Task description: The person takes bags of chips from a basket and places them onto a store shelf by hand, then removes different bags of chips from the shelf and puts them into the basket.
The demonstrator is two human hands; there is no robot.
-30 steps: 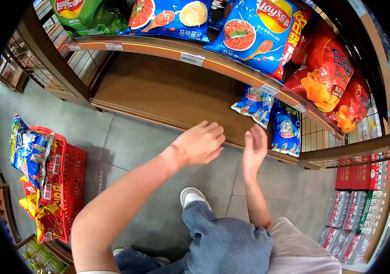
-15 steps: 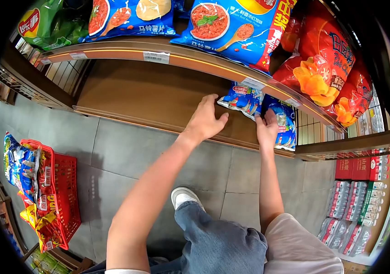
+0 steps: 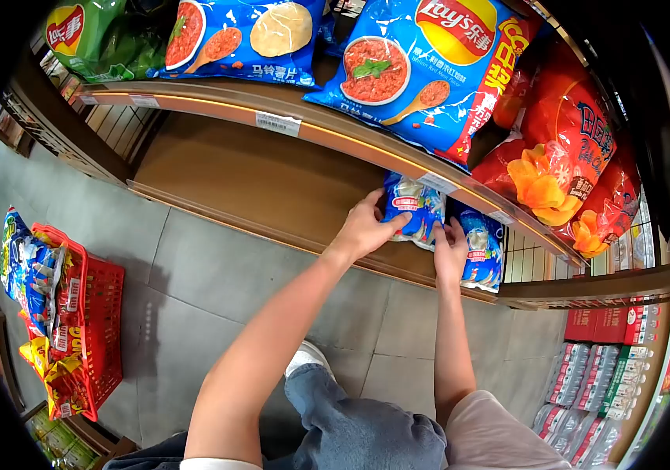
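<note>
A small blue snack bag (image 3: 415, 205) stands at the right part of the brown lower shelf (image 3: 249, 176). My left hand (image 3: 368, 227) grips its left side, with the thumb across the front. At the bag's lower right edge, my right hand (image 3: 450, 249) has its fingers bent together against it; the fingertips partly cover the edge. Just right of that hand stands a second blue snack bag (image 3: 482, 251), close to the shelf's right end.
Large blue chip bags (image 3: 421, 70), a green bag (image 3: 100, 43) and red bags (image 3: 558, 157) fill the upper shelf (image 3: 217, 104), whose edge overhangs my hands. A red basket (image 3: 104, 329) of snacks is at the left. Packs of bottles (image 3: 586, 376) are at the lower right.
My hands have come from in front of the shelf to the left blue bag and closed on its two sides. That bag now stands more upright. The view has shifted too.
</note>
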